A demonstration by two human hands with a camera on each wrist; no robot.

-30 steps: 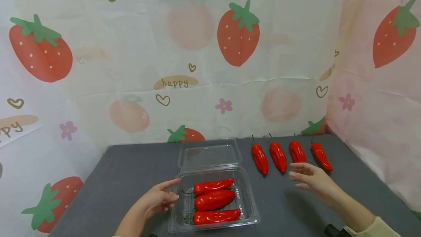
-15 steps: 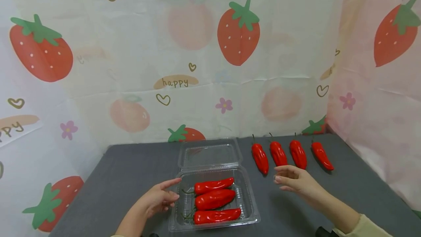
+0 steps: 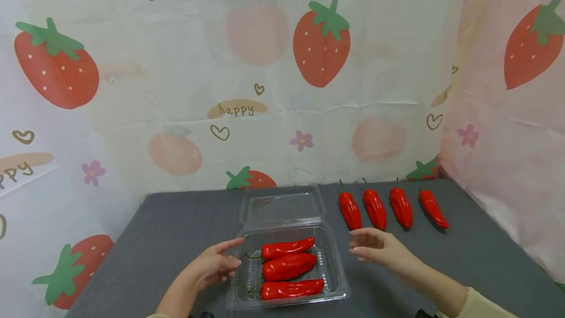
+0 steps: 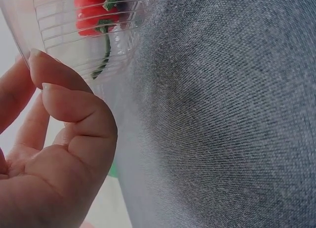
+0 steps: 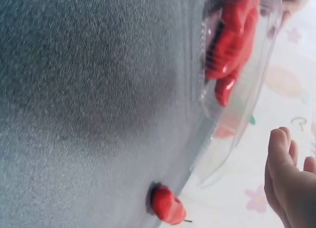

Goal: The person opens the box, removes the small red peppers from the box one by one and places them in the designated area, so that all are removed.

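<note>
A clear plastic clamshell box (image 3: pixel 334 264) lies with its lid (image 3: pixel 282 205) folded back. Inside are three long red peppers (image 3: pixel 289 266), green stems pointing left. My left hand (image 3: pixel 214 266) is at the box's left wall, index finger stretched along the rim; in the left wrist view its fingertips (image 4: pixel 42 65) meet the plastic edge. Over the table, right of the box, hovers my right hand (image 3: pixel 381 247), empty, fingers loosely bent and apart. Beyond it, several more red peppers (image 3: pixel 400 207) lie in a row, stems pointing away.
The table carries a dark grey cloth (image 3: pixel 185 229). Behind it hangs a pale curtain (image 3: pixel 190 77) printed with strawberries, which also covers both sides. In the right wrist view, a single loose pepper (image 5: pixel 167 207) lies near the table's far edge.
My right hand has moved left, from below the right-hand peppers of the row toward the box. My left hand, the box and all the peppers have stayed in place.
</note>
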